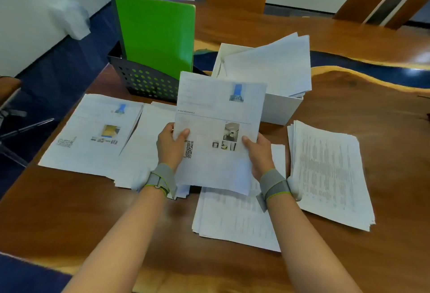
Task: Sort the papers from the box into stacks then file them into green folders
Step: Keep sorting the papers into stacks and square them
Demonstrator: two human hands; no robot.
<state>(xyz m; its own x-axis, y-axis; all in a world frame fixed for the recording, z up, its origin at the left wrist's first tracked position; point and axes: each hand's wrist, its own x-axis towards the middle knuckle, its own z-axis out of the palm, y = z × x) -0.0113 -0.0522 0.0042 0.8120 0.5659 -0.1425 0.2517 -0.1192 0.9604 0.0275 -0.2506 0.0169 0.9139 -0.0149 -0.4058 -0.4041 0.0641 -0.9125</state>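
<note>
At nine o'clock from the middle of the wooden table lies a stack of printed pages with small colour pictures and a square code on top. A second stack overlaps its right edge. At eleven o'clock a green folder stands upright in a black perforated file holder.

In the middle, a single sheet is held up off the table, tilted toward the camera. The left hand pinches its left edge, with the thumb pressed flat on the printed face. The other fingers are curled behind the paper and mostly hidden. The right hand pinches the lower right edge the same way, thumb on the front, fingers out of sight behind. Each wrist wears a grey band.

At six o'clock, under the sheet, lies a third stack of text pages. At one o'clock is a white box with loose papers leaning out of it. At four o'clock sits a thick fourth stack of dense text.
</note>
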